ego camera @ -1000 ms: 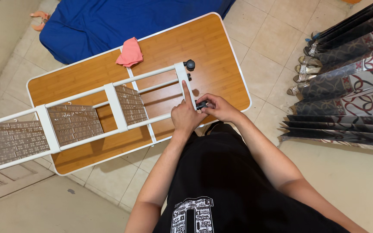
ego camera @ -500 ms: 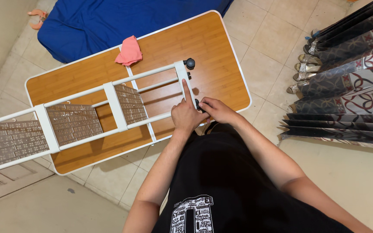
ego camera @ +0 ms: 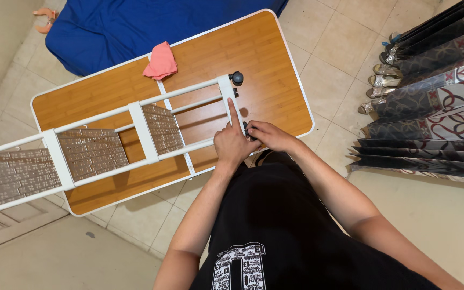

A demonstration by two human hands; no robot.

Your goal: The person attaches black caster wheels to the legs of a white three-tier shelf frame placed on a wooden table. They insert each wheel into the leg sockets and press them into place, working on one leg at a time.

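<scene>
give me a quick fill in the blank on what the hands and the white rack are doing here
1. The left hand presses its ____ finger along the white rack's end bar.
2. The right hand pinches a small ____ caster at that bar's near end.
3. A pink ____ lies on the wooden table.

Missing words: index; black; cloth

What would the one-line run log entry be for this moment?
left hand: braces white rack end bar | right hand: pinches small black caster at rack corner | rack lies on wooden table
</scene>
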